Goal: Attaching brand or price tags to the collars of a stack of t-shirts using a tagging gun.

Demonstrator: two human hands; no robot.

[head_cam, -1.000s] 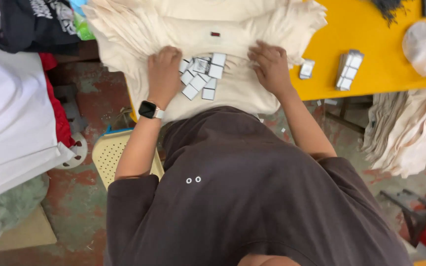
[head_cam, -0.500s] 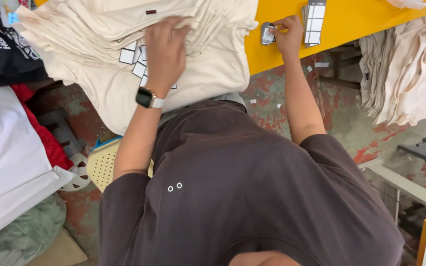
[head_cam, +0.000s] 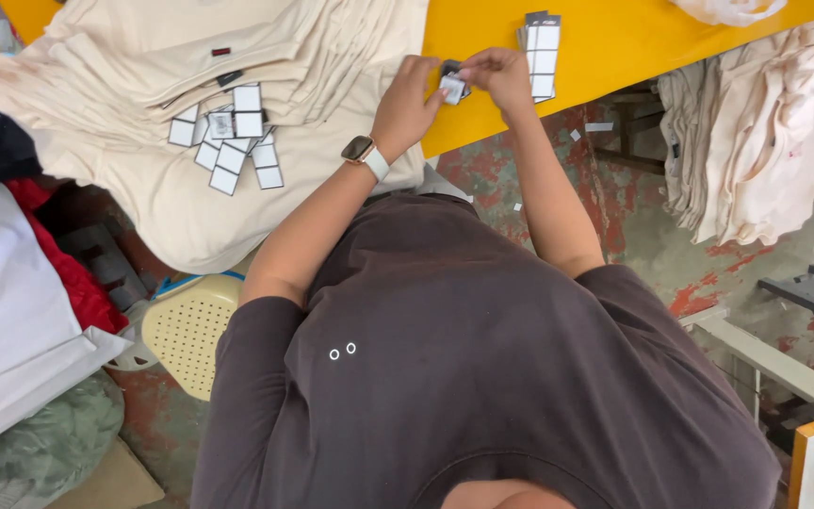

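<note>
Left hand and right hand together, pinching small white rectangular card tag. Best grip: edges only, above yellow tabletop; tall tag stack just right.

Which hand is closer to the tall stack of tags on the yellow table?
The right hand. It sits just beside the stack of tags on the yellow table, while the left hand is farther away, nearer the cream shirts.
</note>
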